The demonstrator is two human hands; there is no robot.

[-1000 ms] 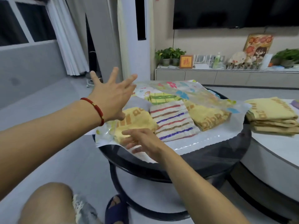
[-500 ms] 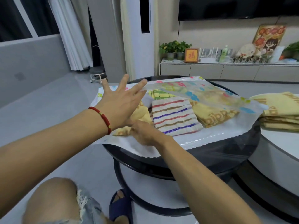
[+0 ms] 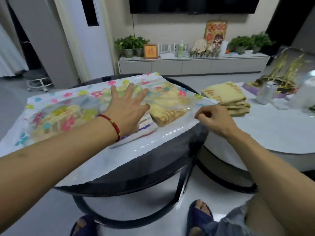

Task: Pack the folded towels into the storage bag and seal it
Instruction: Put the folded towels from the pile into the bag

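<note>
Towels point(image 3: 166, 114) lie inside the flowered storage bag point(image 3: 71, 103) on the round dark counter point(image 3: 153, 169). Left hand point(image 3: 127, 106) presses flat, fingers spread; right hand point(image 3: 213, 119) pinches the bag's right edge. More folded towels point(image 3: 225, 97) sit far right.

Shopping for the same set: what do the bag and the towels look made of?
Bag: thin clear plastic film, glossy, printed with flowers; the towels show through it and its edge glints. Towels: soft matte fabric, probably terry cotton, in thick folded layers with a woven pattern; the fibre itself cannot be told.
</note>
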